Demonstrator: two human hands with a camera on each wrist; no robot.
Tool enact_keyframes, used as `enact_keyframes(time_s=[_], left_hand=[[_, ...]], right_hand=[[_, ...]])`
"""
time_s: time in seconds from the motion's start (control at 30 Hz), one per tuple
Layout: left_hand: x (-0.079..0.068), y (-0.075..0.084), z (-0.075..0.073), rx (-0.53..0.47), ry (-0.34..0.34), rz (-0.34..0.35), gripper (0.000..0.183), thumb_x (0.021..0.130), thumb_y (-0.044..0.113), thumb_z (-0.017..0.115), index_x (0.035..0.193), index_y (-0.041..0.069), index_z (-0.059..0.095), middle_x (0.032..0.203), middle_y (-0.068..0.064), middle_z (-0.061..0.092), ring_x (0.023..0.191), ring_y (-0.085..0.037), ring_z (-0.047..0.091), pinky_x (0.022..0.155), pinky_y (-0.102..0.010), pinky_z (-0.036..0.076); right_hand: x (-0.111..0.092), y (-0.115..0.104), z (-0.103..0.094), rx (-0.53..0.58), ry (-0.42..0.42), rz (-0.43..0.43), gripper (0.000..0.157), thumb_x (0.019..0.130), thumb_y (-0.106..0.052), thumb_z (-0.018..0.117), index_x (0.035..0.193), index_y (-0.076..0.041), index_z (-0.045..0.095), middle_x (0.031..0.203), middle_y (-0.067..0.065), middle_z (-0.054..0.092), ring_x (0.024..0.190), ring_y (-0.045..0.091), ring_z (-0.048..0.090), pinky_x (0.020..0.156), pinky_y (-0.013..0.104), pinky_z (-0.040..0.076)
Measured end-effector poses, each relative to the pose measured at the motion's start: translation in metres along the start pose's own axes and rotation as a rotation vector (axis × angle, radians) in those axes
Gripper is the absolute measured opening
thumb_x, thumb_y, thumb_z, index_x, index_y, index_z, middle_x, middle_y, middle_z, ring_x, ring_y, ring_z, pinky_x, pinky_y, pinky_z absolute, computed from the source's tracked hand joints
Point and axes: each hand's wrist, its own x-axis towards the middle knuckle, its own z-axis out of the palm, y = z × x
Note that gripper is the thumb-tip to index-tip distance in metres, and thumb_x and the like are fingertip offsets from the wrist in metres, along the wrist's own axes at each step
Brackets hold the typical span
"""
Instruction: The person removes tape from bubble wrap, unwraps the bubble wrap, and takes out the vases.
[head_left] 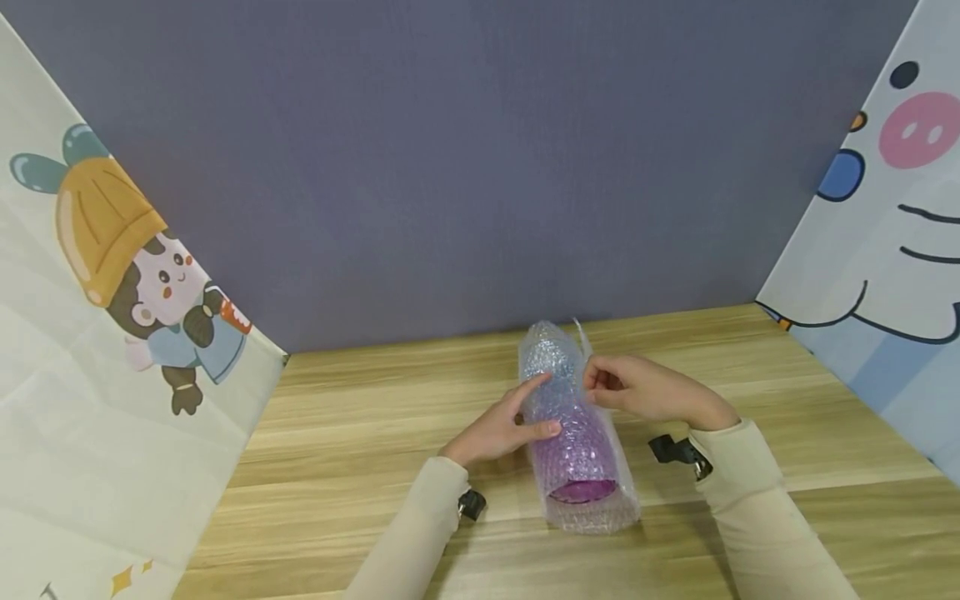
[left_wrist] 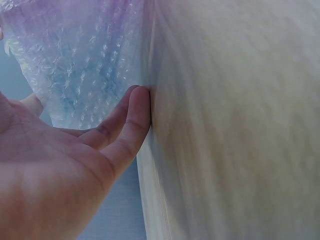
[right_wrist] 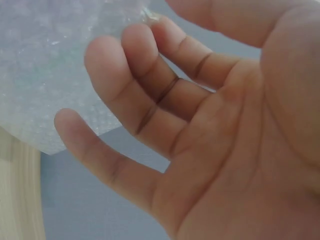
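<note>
A purple and blue bottle-shaped thing [head_left: 577,442] lies lengthwise on the wooden table inside clear bubble wrap [head_left: 600,518]. Its purple round end faces me, and the wrap reaches past it. My left hand [head_left: 498,425] rests against the left side of the roll, with thumb and index finger spread over the top. In the left wrist view, its other fingers [left_wrist: 135,120] lie beside the bubble wrap, near the tabletop. At the roll's right side, my right hand [head_left: 645,387] pinches the wrap's edge between thumb and index finger; the exact contact is partly hidden.
The wooden table [head_left: 360,500] ends at a dark grey back panel [head_left: 480,167], close to the roll's far end. White printed sheets stand at left [head_left: 97,417] and right [head_left: 892,275]. Both wrists carry black camera mounts [head_left: 678,450].
</note>
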Motion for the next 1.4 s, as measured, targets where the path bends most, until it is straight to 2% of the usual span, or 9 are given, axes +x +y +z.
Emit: enact_keyframes(time_s=[0.3, 0.43, 0.57, 0.7, 0.8, 0.93, 1.1, 1.4], left_hand=[[0.007, 0.002, -0.001, 0.005, 0.010, -0.003, 0.088, 0.090, 0.068, 0.064, 0.161, 0.048, 0.016, 0.172, 0.008, 0.017, 0.155, -0.030, 0.028, 0.121, -0.056, 0.037], [0.011, 0.002, -0.001, 0.011, 0.016, 0.000, 0.088, 0.090, 0.069, 0.064, 0.161, 0.048, 0.016, 0.172, 0.009, 0.017, 0.156, -0.030, 0.027, 0.121, -0.056, 0.036], [0.011, 0.001, 0.000, 0.007, 0.017, 0.003, 0.088, 0.090, 0.068, 0.064, 0.161, 0.048, 0.016, 0.172, 0.009, 0.017, 0.156, -0.029, 0.026, 0.121, -0.057, 0.036], [0.012, 0.001, 0.000, -0.006, 0.014, -0.003, 0.088, 0.090, 0.068, 0.064, 0.161, 0.048, 0.016, 0.172, 0.010, 0.017, 0.156, -0.030, 0.025, 0.121, -0.058, 0.035], [0.012, 0.001, 0.000, -0.002, 0.015, -0.003, 0.088, 0.089, 0.068, 0.064, 0.161, 0.048, 0.016, 0.172, 0.010, 0.017, 0.157, -0.030, 0.024, 0.122, -0.059, 0.034], [0.012, 0.000, 0.000, 0.005, 0.018, -0.003, 0.089, 0.089, 0.069, 0.065, 0.161, 0.048, 0.017, 0.172, 0.008, 0.017, 0.157, -0.030, 0.023, 0.122, -0.059, 0.033], [0.013, 0.000, -0.001, 0.014, 0.015, -0.001, 0.089, 0.089, 0.068, 0.065, 0.160, 0.049, 0.016, 0.172, 0.009, 0.016, 0.158, -0.030, 0.022, 0.123, -0.060, 0.031], [0.011, 0.001, -0.002, 0.035, 0.013, -0.001, 0.089, 0.089, 0.068, 0.065, 0.160, 0.049, 0.015, 0.172, 0.012, 0.015, 0.158, -0.031, 0.021, 0.122, -0.065, 0.029]], right_hand=[[0.005, 0.010, -0.006, -0.071, 0.024, 0.107, 0.022, 0.090, -0.016, 0.076, 0.093, -0.010, 0.056, 0.077, -0.003, 0.057, 0.067, 0.010, 0.052, 0.058, 0.022, 0.048], [0.007, 0.014, -0.007, -0.069, 0.027, 0.117, 0.028, 0.085, -0.010, 0.079, 0.093, -0.008, 0.052, 0.078, -0.001, 0.057, 0.068, 0.011, 0.053, 0.059, 0.023, 0.049], [0.005, 0.014, -0.007, -0.082, 0.017, 0.091, 0.031, 0.082, -0.007, 0.080, 0.096, -0.007, 0.052, 0.076, -0.002, 0.055, 0.067, 0.009, 0.052, 0.059, 0.022, 0.048], [0.001, 0.013, -0.010, -0.096, -0.020, 0.071, 0.033, 0.083, -0.008, 0.079, 0.108, -0.004, 0.058, 0.075, -0.003, 0.055, 0.065, 0.008, 0.051, 0.057, 0.022, 0.046], [-0.002, 0.013, -0.013, -0.103, -0.068, 0.104, 0.034, 0.086, -0.014, 0.077, 0.115, -0.006, 0.063, 0.074, -0.003, 0.055, 0.064, 0.007, 0.049, 0.055, 0.023, 0.044], [-0.006, 0.016, -0.017, -0.102, -0.112, 0.165, 0.031, 0.088, -0.023, 0.078, 0.112, -0.007, 0.066, 0.072, -0.003, 0.054, 0.063, 0.008, 0.048, 0.055, 0.023, 0.042], [-0.013, 0.023, -0.025, -0.083, -0.109, 0.184, 0.030, 0.086, -0.029, 0.080, 0.103, -0.010, 0.065, 0.073, -0.003, 0.054, 0.064, 0.008, 0.048, 0.056, 0.023, 0.042], [-0.024, 0.034, -0.039, -0.066, -0.141, 0.202, 0.032, 0.090, -0.030, 0.078, 0.108, -0.007, 0.065, 0.083, -0.001, 0.057, 0.074, 0.012, 0.051, 0.063, 0.024, 0.044]])
